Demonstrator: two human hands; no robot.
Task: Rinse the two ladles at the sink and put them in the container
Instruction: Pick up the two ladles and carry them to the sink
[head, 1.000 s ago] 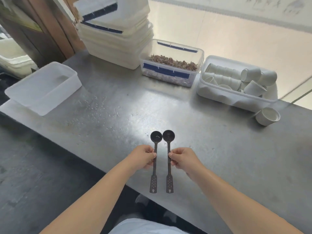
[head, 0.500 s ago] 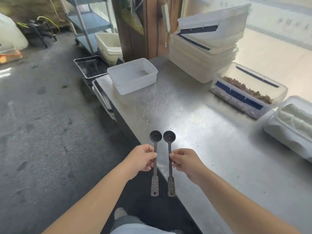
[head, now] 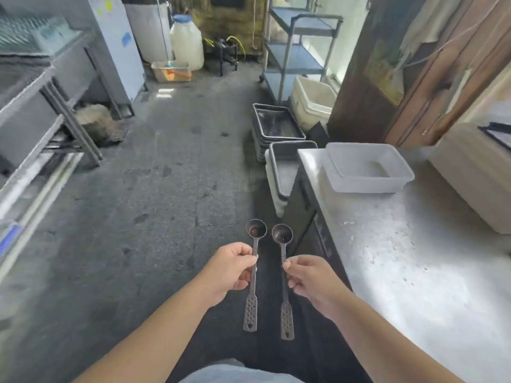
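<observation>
Pinching a slim handle apiece, the left hand (head: 231, 269) and right hand (head: 309, 280) each grasp one ladle between thumb and fingers, about midway along the shaft. The left ladle (head: 253, 272) and right ladle (head: 284, 277) are held side by side, apart, bowls pointing toward 12 o'clock and handles toward 6. Both are dark, dull metal with small round bowls facing up; each handle widens at its end into a flat tab pierced with small holes.

Both ladles hang in the air over the dark floor (head: 154, 189), just off the corner of a steel table (head: 401, 258) at 3 o'clock, whose top is scuffed and speckled with droplets. On it, at 2 o'clock, sits a translucent plastic container (head: 365, 170). Beyond the table's end, toward 12 o'clock, stacked metal trays (head: 276, 125) rest on the floor beside a white bin (head: 312, 103) and a blue shelving cart (head: 298, 48). At 9 o'clock stands a steel rack (head: 41, 111); a large white jug (head: 188, 42) stands at 11.
</observation>
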